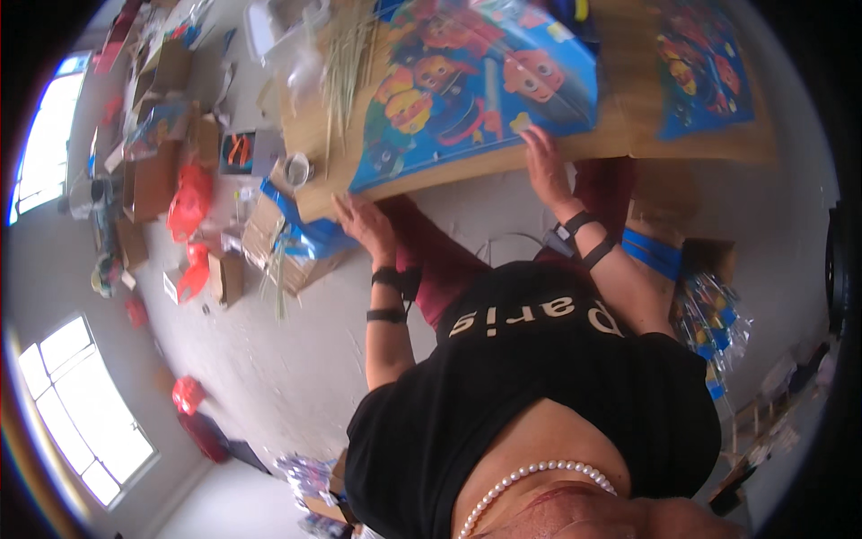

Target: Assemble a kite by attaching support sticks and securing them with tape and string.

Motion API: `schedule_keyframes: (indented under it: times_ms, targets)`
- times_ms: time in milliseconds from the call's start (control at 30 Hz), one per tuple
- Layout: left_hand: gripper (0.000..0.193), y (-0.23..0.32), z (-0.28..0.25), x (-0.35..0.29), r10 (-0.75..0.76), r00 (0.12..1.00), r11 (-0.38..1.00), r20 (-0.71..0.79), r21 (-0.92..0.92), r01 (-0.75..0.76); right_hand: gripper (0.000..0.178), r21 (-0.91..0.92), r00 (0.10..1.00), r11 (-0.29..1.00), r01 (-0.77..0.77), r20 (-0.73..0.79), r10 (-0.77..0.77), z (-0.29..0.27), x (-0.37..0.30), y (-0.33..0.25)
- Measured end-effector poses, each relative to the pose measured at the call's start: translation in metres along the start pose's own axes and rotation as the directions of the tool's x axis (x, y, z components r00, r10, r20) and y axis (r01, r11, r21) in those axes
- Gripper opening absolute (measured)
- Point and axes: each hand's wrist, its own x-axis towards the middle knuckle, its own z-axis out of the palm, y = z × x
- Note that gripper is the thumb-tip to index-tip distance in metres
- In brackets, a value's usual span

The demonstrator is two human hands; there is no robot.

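A blue plastic sheet printed with cartoon figures lies over the wooden table, its long near side close to the table's edge. My left hand is at the table's near edge by the sheet's left corner, fingers stretched out, nothing seen in it. Farther right, my right hand reaches over the near edge with its fingers extended. Its fingertips overlap the printed sheet; whether they press on it I cannot tell. Both wrists carry black straps.
Thin pale sticks lie left of the sheet, with a small glass jar at the table corner. Another printed sheet rests at the right. Cardboard boxes and red bags stand on the left floor; wrapped packages sit lower right.
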Motion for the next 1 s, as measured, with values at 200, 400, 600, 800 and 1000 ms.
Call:
schedule_keyframes:
  times_ms: [200,400,600,800,1000]
  targets:
    - [0.046,0.09,0.003,0.022,0.092,0.993,0.967,0.079,-0.246,-0.07,0.037,0.12,0.989,0.992,-0.048,-0.134,0.064,-0.035,0.021,0.005]
    - [0.038,0.253,0.027,0.055,0.479,0.846,0.73,0.234,-0.642,-0.235,0.026,0.197,0.83,0.966,-0.166,-0.502,0.245,-0.08,0.117,0.086]
    - [0.03,0.398,0.119,0.073,0.573,0.795,0.412,0.198,-0.909,-0.07,0.034,0.114,0.864,0.884,-0.454,-0.184,0.468,-0.108,0.174,0.208]
    - [0.02,0.412,0.202,0.13,0.217,0.662,0.274,0.717,-0.696,0.664,0.027,0.205,0.849,0.825,-0.527,0.095,0.519,-0.097,0.216,0.188]
    - [0.019,0.425,0.224,0.125,0.172,0.543,0.095,0.822,-0.562,0.821,0.024,0.359,0.722,0.633,-0.686,0.228,0.654,-0.114,0.213,0.191]
